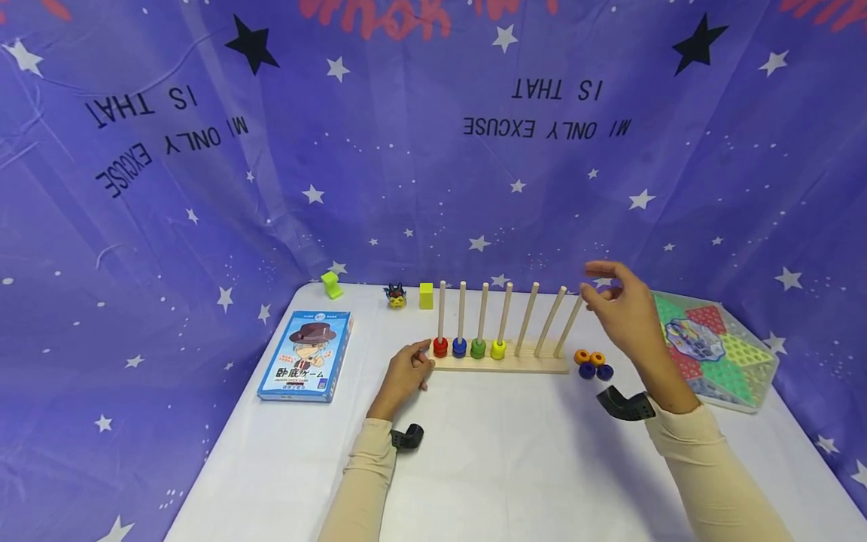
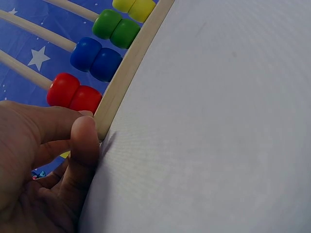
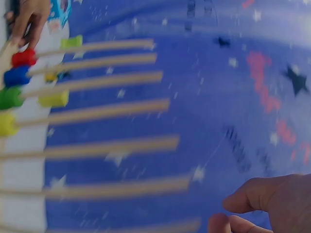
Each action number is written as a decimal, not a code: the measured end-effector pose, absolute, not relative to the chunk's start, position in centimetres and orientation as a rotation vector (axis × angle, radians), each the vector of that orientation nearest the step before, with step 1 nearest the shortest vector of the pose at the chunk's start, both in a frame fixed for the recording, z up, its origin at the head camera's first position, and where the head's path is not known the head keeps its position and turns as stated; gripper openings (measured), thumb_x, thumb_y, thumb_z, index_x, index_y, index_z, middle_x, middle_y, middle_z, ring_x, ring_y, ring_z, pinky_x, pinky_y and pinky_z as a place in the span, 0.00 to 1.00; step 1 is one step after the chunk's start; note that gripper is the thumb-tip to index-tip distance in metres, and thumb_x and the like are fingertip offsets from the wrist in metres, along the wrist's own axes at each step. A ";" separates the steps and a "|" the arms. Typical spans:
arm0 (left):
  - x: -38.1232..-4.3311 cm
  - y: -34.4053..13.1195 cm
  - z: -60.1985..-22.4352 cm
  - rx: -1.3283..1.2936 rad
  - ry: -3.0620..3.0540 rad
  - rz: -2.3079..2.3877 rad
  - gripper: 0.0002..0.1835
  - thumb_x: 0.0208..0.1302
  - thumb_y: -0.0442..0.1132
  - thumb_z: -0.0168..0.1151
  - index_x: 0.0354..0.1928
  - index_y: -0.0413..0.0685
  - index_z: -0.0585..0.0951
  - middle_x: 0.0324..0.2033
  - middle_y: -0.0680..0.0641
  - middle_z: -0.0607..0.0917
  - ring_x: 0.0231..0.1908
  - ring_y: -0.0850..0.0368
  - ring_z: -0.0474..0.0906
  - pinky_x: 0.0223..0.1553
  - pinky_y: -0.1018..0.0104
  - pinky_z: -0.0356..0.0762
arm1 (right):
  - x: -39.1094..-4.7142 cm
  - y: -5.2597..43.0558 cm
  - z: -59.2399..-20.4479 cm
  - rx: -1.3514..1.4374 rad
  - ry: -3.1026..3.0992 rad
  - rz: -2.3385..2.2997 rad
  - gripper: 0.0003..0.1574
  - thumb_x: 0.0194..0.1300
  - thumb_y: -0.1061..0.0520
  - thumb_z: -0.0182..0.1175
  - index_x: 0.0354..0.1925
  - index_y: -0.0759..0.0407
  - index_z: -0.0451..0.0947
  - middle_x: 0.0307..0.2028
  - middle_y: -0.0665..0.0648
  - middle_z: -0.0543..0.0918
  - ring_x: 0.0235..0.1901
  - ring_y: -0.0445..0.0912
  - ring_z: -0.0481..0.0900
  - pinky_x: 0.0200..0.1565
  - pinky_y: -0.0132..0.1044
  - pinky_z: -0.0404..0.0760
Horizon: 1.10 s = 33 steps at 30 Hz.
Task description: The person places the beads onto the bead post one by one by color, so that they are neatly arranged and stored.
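Note:
A wooden peg stand (image 1: 501,363) with several upright pegs sits on the white table. Red beads (image 2: 74,93), blue beads (image 2: 96,59), green beads (image 2: 115,29) and yellow beads (image 2: 135,8) are stacked in pairs on its four leftmost pegs. My left hand (image 1: 409,373) pinches the left end of the base between thumb and fingers, beside the red beads. Raised at the top of the rightmost peg (image 1: 569,325), my right hand (image 1: 623,305) has its fingers loosely bent, with nothing visible between them. Below it lie orange beads (image 1: 597,359) and dark blue beads (image 1: 605,372).
A blue game box (image 1: 308,354) lies at the left. Along the back stand a yellow-green piece (image 1: 331,285), a small dark-and-yellow figure (image 1: 396,296) and a yellow block (image 1: 426,296). On the right, a colourful patterned case (image 1: 718,350) lies behind my right forearm. Purple cloth (image 1: 433,188) hangs behind the table.

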State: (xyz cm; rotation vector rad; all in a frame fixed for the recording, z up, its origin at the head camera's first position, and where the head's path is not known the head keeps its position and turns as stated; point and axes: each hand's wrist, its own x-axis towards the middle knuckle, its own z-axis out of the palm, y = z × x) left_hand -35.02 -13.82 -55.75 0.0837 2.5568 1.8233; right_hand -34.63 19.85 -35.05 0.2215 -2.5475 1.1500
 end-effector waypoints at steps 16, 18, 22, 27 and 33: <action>-34.9 -13.7 -55.9 0.075 2.571 1.802 0.25 0.65 0.32 0.60 0.65 0.42 0.71 0.35 0.44 0.74 0.15 0.60 0.73 0.17 0.66 0.80 | -32.7 29.5 -49.5 -0.034 -2.842 1.144 0.29 0.66 0.52 0.60 0.59 0.66 0.68 0.52 0.69 0.76 0.30 0.47 0.82 0.28 0.33 0.77; -35.0 -13.7 -55.8 0.079 2.576 1.804 0.25 0.65 0.32 0.60 0.64 0.42 0.71 0.35 0.44 0.74 0.15 0.60 0.73 0.17 0.65 0.80 | -32.8 29.7 -50.5 -0.055 -2.870 1.146 0.30 0.65 0.51 0.60 0.59 0.66 0.67 0.53 0.69 0.75 0.30 0.46 0.82 0.31 0.35 0.76; -35.0 -13.8 -55.9 0.084 2.577 1.813 0.25 0.65 0.32 0.60 0.64 0.41 0.71 0.34 0.44 0.73 0.15 0.60 0.73 0.17 0.65 0.80 | -33.1 29.9 -51.9 -0.081 -2.884 1.129 0.30 0.65 0.50 0.61 0.58 0.65 0.68 0.51 0.69 0.77 0.29 0.45 0.82 0.34 0.36 0.73; -34.9 -13.7 -56.0 0.081 2.563 1.828 0.25 0.65 0.32 0.60 0.64 0.42 0.72 0.34 0.45 0.73 0.16 0.60 0.72 0.17 0.65 0.81 | -33.3 29.7 -52.8 -0.117 -2.865 1.151 0.28 0.64 0.52 0.62 0.56 0.65 0.69 0.49 0.69 0.77 0.26 0.44 0.80 0.26 0.32 0.79; -34.7 -13.7 -55.5 0.072 2.558 1.826 0.25 0.65 0.32 0.60 0.64 0.42 0.71 0.35 0.43 0.73 0.17 0.60 0.72 0.18 0.64 0.81 | -33.4 29.2 -53.1 -0.160 -2.861 1.126 0.26 0.63 0.52 0.63 0.54 0.65 0.70 0.47 0.69 0.78 0.26 0.45 0.80 0.25 0.30 0.79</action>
